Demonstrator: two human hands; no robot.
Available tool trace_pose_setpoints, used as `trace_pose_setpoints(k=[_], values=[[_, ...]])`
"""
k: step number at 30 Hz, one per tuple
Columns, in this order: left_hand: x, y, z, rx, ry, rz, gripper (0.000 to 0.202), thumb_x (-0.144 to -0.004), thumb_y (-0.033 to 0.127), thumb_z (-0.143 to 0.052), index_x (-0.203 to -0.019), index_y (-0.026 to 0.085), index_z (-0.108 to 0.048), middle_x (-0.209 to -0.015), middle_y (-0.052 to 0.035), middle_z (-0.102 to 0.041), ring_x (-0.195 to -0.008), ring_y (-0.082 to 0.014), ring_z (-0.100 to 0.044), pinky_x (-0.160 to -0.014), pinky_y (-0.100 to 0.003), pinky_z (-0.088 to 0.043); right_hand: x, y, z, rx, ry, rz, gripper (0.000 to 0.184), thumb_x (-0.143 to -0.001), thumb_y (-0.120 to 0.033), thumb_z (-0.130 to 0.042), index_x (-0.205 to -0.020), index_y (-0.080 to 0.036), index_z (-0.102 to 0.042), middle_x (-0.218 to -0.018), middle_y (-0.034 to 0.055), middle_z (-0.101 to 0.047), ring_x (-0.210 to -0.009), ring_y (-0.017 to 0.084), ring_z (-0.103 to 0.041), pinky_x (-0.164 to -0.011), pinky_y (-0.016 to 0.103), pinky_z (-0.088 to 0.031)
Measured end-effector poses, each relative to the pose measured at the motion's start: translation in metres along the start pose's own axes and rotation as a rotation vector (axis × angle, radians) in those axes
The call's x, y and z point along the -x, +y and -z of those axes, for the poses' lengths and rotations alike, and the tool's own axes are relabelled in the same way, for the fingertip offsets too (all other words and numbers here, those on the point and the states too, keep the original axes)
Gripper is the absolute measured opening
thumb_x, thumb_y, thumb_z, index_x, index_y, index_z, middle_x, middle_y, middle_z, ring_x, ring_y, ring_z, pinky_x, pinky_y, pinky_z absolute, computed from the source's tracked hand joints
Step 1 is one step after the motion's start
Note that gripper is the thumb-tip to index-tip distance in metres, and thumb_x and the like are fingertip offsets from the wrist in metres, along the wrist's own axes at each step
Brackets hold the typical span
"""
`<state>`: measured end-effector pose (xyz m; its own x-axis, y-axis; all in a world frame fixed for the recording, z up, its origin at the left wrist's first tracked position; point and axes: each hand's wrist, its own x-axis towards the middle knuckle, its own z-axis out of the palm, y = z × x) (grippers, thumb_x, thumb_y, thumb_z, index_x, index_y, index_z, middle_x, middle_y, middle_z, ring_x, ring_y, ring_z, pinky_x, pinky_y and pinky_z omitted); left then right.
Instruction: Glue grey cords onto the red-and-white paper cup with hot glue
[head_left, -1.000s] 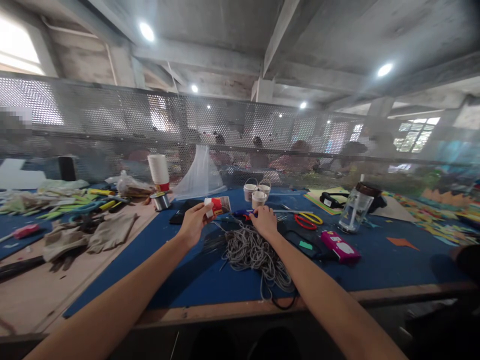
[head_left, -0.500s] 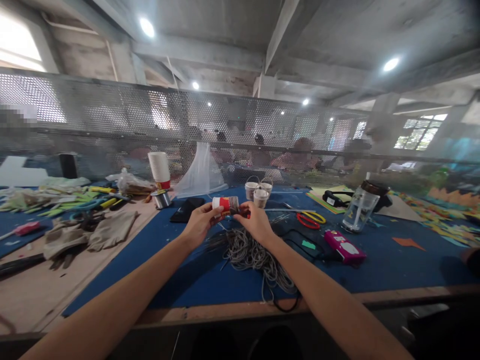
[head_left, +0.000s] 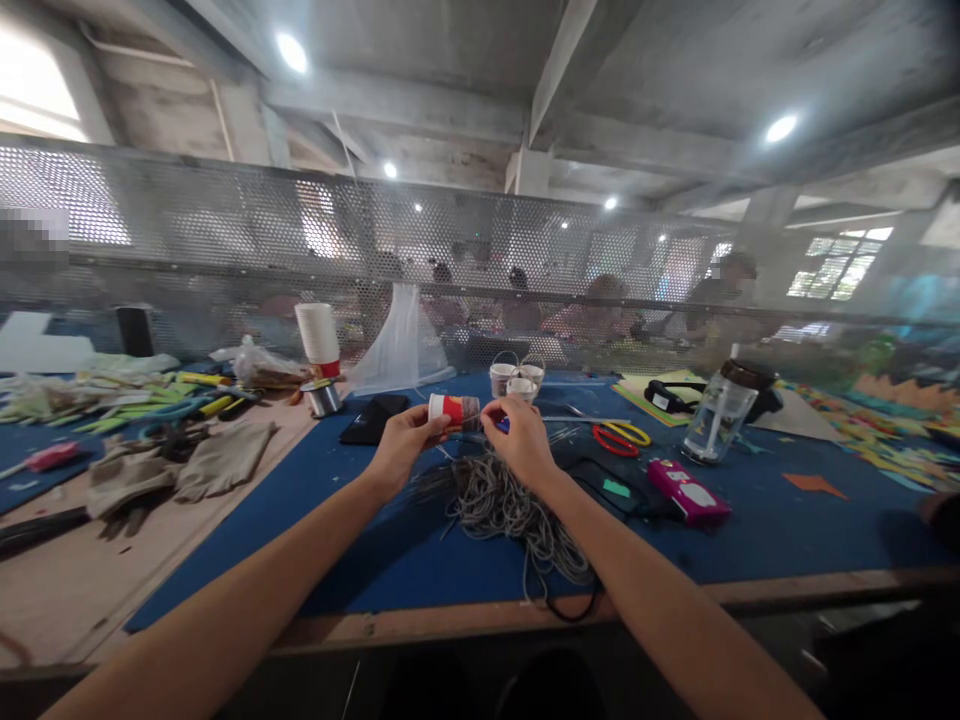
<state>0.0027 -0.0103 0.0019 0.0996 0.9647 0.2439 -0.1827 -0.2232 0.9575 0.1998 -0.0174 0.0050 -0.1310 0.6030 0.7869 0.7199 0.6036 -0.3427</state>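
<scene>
The cup (head_left: 444,408) lies sideways above the bench (head_left: 352,565), gripped by my left hand (head_left: 405,438). A grey band (head_left: 470,410) covers the end facing my right hand (head_left: 521,440), whose fingertips sit beside it; at this size, I cannot tell whether they pinch a strand. I judge the step in hand to be fitting cord around the cup. The next move calls for a steady cup and light tension, without crushing its wall. The cord pile (head_left: 499,500) lies below, three buckets (head_left: 504,378) beyond, scissors (head_left: 616,440) to the right.
</scene>
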Motion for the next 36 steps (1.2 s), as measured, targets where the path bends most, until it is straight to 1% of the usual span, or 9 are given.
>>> trace_pose_setpoints(k=[4,7,9,13,17,21,25,31,36], values=[[0.001,0.000,-0.001,-0.138,-0.029,-0.052,0.039,-0.069,0.044,-0.078,-0.095,0.015,-0.073,-0.091,-0.0064,-0.074,-0.084,-0.0212,-0.066,-0.075,-0.031,-0.049,0.000,0.001,0.000,-0.068,-0.013,-0.020,0.006,-0.086,-0.023,-0.056,-0.090,-0.022,-0.061,-0.088,0.0018,-0.066,-0.076,0.015,-0.061,-0.076,0.028,-0.045],[0.002,0.001,-0.002,-0.187,-0.042,-0.068,0.037,-0.071,0.044,-0.077,-0.095,0.015,-0.073,-0.090,-0.0065,-0.074,-0.084,-0.0222,-0.066,-0.073,-0.031,-0.049,0.001,0.002,-0.001,-0.104,-0.024,-0.037,0.006,-0.087,-0.024,-0.055,-0.090,-0.022,-0.060,-0.087,0.0016,-0.066,-0.073,0.015,-0.060,-0.071,0.026,-0.046],[0.002,0.001,-0.003,-0.192,-0.058,-0.070,0.037,-0.072,0.044,-0.076,-0.095,0.015,-0.072,-0.090,-0.0066,-0.074,-0.084,-0.0221,-0.066,-0.073,-0.031,-0.049,0.001,0.002,0.000,-0.105,-0.022,-0.032,0.007,-0.087,-0.023,-0.055,-0.091,-0.022,-0.060,-0.087,0.0017,-0.066,-0.075,0.016,-0.060,-0.072,0.027,-0.046],[0.002,0.000,-0.002,-0.204,-0.080,-0.070,0.038,-0.073,0.044,-0.075,-0.097,0.015,-0.072,-0.092,-0.0069,-0.074,-0.084,-0.0221,-0.066,-0.072,-0.030,-0.049,0.000,0.001,0.002,-0.078,-0.002,0.011,0.009,-0.086,-0.021,-0.055,-0.092,-0.022,-0.062,-0.090,0.0025,-0.066,-0.082,0.017,-0.060,-0.079,0.029,-0.046],[0.002,0.000,-0.002,-0.231,-0.096,-0.071,0.040,-0.073,0.046,-0.073,-0.099,0.015,-0.072,-0.094,-0.0075,-0.074,-0.085,-0.0227,-0.066,-0.071,-0.031,-0.049,-0.001,-0.002,0.006,-0.049,0.000,0.055,0.010,-0.089,-0.022,-0.054,-0.094,-0.022,-0.063,-0.092,0.0033,-0.065,-0.088,0.018,-0.061,-0.085,0.031,-0.044],[0.004,0.002,-0.004,-0.254,-0.112,-0.059,0.041,-0.073,0.046,-0.073,-0.099,0.015,-0.072,-0.092,-0.0072,-0.075,-0.085,-0.0238,-0.067,-0.071,-0.031,-0.049,-0.002,-0.002,0.009,-0.025,-0.005,0.074,0.013,-0.094,-0.027,-0.053,-0.096,-0.023,-0.064,-0.094,0.0042,-0.066,-0.091,0.019,-0.061,-0.087,0.033,-0.042],[0.006,0.005,-0.006,-0.266,-0.127,-0.043,0.039,-0.072,0.045,-0.073,-0.097,0.015,-0.072,-0.090,-0.0068,-0.075,-0.085,-0.0243,-0.067,-0.070,-0.031,-0.049,-0.002,-0.002,0.011,-0.008,-0.004,0.078,0.013,-0.095,-0.030,-0.054,-0.095,-0.023,-0.064,-0.094,0.0044,-0.066,-0.093,0.019,-0.060,-0.088,0.033,-0.041],[0.005,0.003,-0.004,-0.267,-0.156,-0.060,0.036,-0.074,0.044,-0.072,-0.098,0.017,-0.072,-0.091,-0.0056,-0.074,-0.084,-0.0223,-0.067,-0.070,-0.030,-0.048,-0.002,-0.002,0.012,0.011,-0.005,0.070,0.013,-0.095,-0.030,-0.053,-0.095,-0.023,-0.064,-0.094,0.0036,-0.065,-0.093,0.019,-0.060,-0.089,0.033,-0.039],[0.005,0.004,-0.005,-0.264,-0.184,-0.051,0.035,-0.075,0.043,-0.072,-0.098,0.016,-0.072,-0.092,-0.0067,-0.074,-0.086,-0.0238,-0.067,-0.069,-0.030,-0.048,-0.002,0.001,0.011,0.018,-0.002,0.060,0.012,-0.095,-0.029,-0.054,-0.095,-0.023,-0.064,-0.094,0.0030,-0.066,-0.095,0.019,-0.060,-0.090,0.033,-0.038]])
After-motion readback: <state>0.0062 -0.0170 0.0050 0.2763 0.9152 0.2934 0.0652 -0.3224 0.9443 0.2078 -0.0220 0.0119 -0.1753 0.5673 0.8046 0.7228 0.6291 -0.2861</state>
